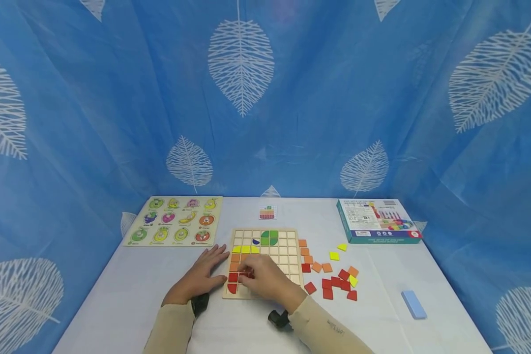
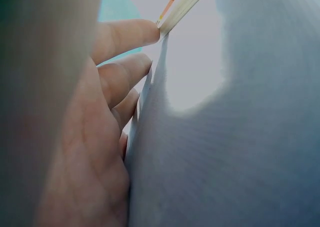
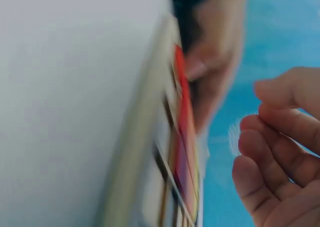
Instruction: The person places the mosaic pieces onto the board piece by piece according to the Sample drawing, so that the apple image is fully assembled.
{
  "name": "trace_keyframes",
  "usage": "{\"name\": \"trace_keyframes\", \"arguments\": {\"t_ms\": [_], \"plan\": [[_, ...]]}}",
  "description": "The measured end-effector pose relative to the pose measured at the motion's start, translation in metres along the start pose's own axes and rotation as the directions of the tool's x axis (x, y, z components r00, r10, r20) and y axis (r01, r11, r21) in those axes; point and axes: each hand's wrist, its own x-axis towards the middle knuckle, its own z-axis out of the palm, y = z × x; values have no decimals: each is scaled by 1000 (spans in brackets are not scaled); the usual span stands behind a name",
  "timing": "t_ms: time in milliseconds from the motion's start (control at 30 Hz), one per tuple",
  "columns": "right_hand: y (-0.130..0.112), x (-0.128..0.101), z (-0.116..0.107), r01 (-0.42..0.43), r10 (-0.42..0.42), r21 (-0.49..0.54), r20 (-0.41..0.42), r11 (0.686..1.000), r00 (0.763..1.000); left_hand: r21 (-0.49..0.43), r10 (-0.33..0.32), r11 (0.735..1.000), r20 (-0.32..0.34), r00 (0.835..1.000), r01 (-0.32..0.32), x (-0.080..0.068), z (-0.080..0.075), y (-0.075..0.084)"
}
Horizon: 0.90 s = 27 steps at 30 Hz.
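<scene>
A wooden grid board [image 1: 294, 255] lies on the table with coloured tiles in its cells. My left hand [image 1: 199, 275] rests on the cloth at the board's left side, fingers spread; in the left wrist view a fingertip [image 2: 150, 33] meets the board's edge. Over the board's lower part hovers my right hand [image 1: 267, 278], fingers bent beside red tiles [image 1: 233, 278]. The right wrist view shows its fingers [image 3: 250, 174] loosely curled, with no tile visible between them. Orange tiles [image 1: 235, 257], yellow tiles [image 1: 245, 249], green pieces [image 1: 273, 234] and a blue piece [image 1: 255, 241] sit higher up.
Loose red tiles [image 1: 327, 293], orange tiles [image 1: 327, 267] and yellow tiles [image 1: 334, 255] lie right of the board. Behind it is a small picture card [image 1: 267, 212]. A fruit picture board [image 1: 172, 221], a box [image 1: 378, 221] and a light-blue block [image 1: 413, 304] also lie on the table.
</scene>
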Motion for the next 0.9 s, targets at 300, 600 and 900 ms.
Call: {"name": "trace_keyframes", "arguments": {"t_ms": [300, 600, 900], "plan": [[38, -39, -51, -161, 167, 43, -254, 986, 953, -8, -42, 999, 7, 999, 42, 0, 0, 3], [74, -88, -102, -413, 407, 72, -385, 908, 828, 10, -54, 999, -1, 999, 54, -1, 4, 1], [95, -125, -130, -571, 554, 26, -283, 821, 783, 10, -34, 999, 2, 999, 34, 1, 3, 3]]}}
